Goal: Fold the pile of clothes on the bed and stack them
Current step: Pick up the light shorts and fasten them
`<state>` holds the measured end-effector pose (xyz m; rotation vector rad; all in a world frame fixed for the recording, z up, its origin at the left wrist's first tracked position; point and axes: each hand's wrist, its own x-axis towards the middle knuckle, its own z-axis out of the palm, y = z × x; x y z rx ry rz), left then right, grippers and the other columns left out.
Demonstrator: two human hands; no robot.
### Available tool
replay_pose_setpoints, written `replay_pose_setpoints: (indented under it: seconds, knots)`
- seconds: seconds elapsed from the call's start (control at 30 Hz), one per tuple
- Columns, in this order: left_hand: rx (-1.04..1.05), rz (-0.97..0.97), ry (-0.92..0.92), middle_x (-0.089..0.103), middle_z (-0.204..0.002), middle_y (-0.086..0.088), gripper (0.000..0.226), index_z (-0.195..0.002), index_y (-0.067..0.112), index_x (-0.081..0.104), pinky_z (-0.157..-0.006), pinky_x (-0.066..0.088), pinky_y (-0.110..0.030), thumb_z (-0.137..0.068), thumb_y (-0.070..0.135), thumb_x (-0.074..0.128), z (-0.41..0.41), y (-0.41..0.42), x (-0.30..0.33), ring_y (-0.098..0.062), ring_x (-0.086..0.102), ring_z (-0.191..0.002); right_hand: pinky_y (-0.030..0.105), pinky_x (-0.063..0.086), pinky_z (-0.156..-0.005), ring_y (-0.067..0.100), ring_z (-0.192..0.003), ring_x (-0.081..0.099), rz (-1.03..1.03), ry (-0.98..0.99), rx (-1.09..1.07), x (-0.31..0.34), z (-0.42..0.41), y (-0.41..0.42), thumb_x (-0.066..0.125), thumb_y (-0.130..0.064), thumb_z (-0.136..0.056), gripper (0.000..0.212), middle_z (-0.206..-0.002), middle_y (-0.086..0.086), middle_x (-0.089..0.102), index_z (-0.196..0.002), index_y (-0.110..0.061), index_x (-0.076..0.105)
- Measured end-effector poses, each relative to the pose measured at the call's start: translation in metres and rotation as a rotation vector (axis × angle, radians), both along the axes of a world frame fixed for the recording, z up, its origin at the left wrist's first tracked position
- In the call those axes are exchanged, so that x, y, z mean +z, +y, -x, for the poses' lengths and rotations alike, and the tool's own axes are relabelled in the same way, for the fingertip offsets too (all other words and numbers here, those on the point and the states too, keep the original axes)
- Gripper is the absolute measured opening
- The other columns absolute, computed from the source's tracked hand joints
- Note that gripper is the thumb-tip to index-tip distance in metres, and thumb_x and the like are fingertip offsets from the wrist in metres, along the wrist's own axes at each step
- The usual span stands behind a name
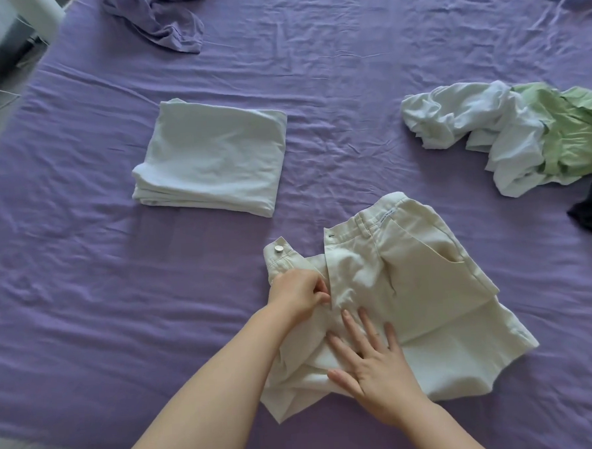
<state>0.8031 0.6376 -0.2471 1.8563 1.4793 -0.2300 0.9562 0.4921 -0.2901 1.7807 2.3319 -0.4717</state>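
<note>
Nearest me on the bed [84, 269], the cream shorts [411, 287] lie half arranged: my right hand [374, 368] presses flat with fingers spread wide, while my left hand [298, 293] has a pinching grip on the fly edge. Beyond them one white garment [208, 156] sits folded. Farther right, the white-and-green pile [509, 134] and, at the far edge, a purple garment [164, 21] are left, so most folding remains, I judge.

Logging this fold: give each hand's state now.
Left hand: closed, pinching the cream shorts at the fly.
Right hand: open, pressed flat on the shorts.
</note>
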Motion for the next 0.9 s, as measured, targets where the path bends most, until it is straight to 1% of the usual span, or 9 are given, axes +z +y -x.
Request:
replay_pose_setpoints:
  seconds: [0.1, 0.2, 0.27, 0.37, 0.4, 0.47, 0.57, 0.77, 0.9]
  knots:
    - [-0.029, -0.050, 0.025, 0.070, -0.099, 0.006, 0.014, -0.093, 0.025, 0.073, -0.075, 0.038, -0.026, -0.086, 0.029, 0.061, -0.001, 0.011, 0.005, -0.014, 0.059, -0.099, 0.050, 0.021, -0.100, 0.024, -0.144, 0.012, 0.024, 0.013, -0.009, 0.000, -0.001, -0.001, 0.019, -0.067, -0.092, 0.057, -0.154, 0.002, 0.024, -0.138, -0.038, 0.037]
    - [-0.064, -0.114, 0.055, 0.070, -0.101, 0.007, 0.016, -0.095, 0.026, 0.073, -0.073, 0.030, -0.025, -0.087, 0.030, 0.060, -0.003, 0.021, 0.010, -0.013, 0.056, -0.103, 0.047, 0.024, -0.098, 0.023, -0.137, 0.028, 0.016, 0.035, -0.033, 0.001, -0.001, 0.002, 0.017, -0.066, -0.093, 0.063, -0.152, -0.003, 0.030, -0.146, -0.034, 0.026]
    - [-0.068, -0.134, 0.081, 0.069, -0.102, 0.007, 0.015, -0.095, 0.026, 0.072, -0.081, 0.031, -0.027, -0.087, 0.032, 0.060, -0.003, 0.027, 0.012, -0.014, 0.055, -0.104, 0.049, 0.034, -0.099, 0.021, -0.134, 0.031, 0.026, 0.039, -0.072, 0.004, 0.000, 0.004, 0.015, -0.066, -0.093, 0.064, -0.148, -0.004, 0.037, -0.146, -0.032, 0.026]
    - [-0.137, -0.168, 0.152, 0.069, -0.099, 0.007, 0.016, -0.095, 0.029, 0.072, -0.099, 0.033, -0.035, -0.087, 0.035, 0.060, -0.004, 0.037, 0.014, -0.017, 0.055, -0.103, 0.047, 0.049, -0.087, 0.020, -0.131, 0.034, 0.053, 0.035, -0.105, 0.005, 0.001, 0.006, 0.015, -0.066, -0.093, 0.062, -0.144, -0.005, 0.044, -0.139, -0.032, 0.039]
    - [-0.154, -0.175, 0.167, 0.069, -0.099, 0.007, 0.016, -0.096, 0.031, 0.072, -0.098, 0.035, -0.035, -0.086, 0.036, 0.060, -0.004, 0.040, 0.015, -0.018, 0.055, -0.104, 0.046, 0.050, -0.086, 0.020, -0.131, 0.034, 0.057, 0.036, -0.106, 0.005, 0.002, 0.006, 0.015, -0.066, -0.093, 0.061, -0.144, -0.005, 0.044, -0.137, -0.033, 0.041]
    - [-0.167, -0.180, 0.166, 0.068, -0.102, 0.007, 0.016, -0.098, 0.032, 0.071, -0.085, 0.036, -0.031, -0.087, 0.035, 0.060, -0.003, 0.047, 0.017, -0.018, 0.053, -0.106, 0.047, 0.047, -0.089, 0.020, -0.131, 0.035, 0.050, 0.024, -0.096, 0.002, 0.002, 0.005, 0.016, -0.067, -0.093, 0.060, -0.144, -0.005, 0.044, -0.136, -0.035, 0.042]
    - [-0.192, -0.183, 0.158, 0.067, -0.106, 0.009, 0.016, -0.099, 0.031, 0.071, -0.078, 0.029, -0.028, -0.089, 0.032, 0.059, -0.003, 0.054, 0.019, -0.017, 0.050, -0.108, 0.046, 0.031, -0.093, 0.021, -0.130, 0.035, 0.045, 0.036, -0.076, 0.000, 0.003, 0.004, 0.016, -0.067, -0.092, 0.060, -0.144, -0.004, 0.044, -0.135, -0.033, 0.042]
    - [-0.150, -0.154, 0.166, 0.066, -0.105, 0.007, 0.016, -0.100, 0.029, 0.070, -0.080, 0.030, -0.028, -0.089, 0.032, 0.058, -0.004, 0.074, 0.024, -0.017, 0.045, -0.112, 0.049, 0.028, -0.090, 0.025, -0.128, 0.036, -0.060, 0.084, -0.059, -0.006, -0.001, -0.001, 0.015, -0.068, -0.091, 0.062, -0.144, -0.003, 0.037, -0.134, -0.032, 0.042]
    - [-0.099, -0.003, 0.061, 0.058, -0.114, 0.001, 0.017, -0.101, 0.022, 0.068, -0.095, 0.039, -0.036, -0.089, 0.032, 0.060, -0.003, 0.077, 0.027, -0.020, 0.038, -0.118, 0.047, 0.043, -0.084, 0.026, -0.115, 0.052, -0.086, 0.160, -0.124, 0.013, 0.006, 0.011, 0.014, -0.065, -0.092, 0.059, -0.127, -0.002, 0.058, -0.117, -0.034, 0.057]
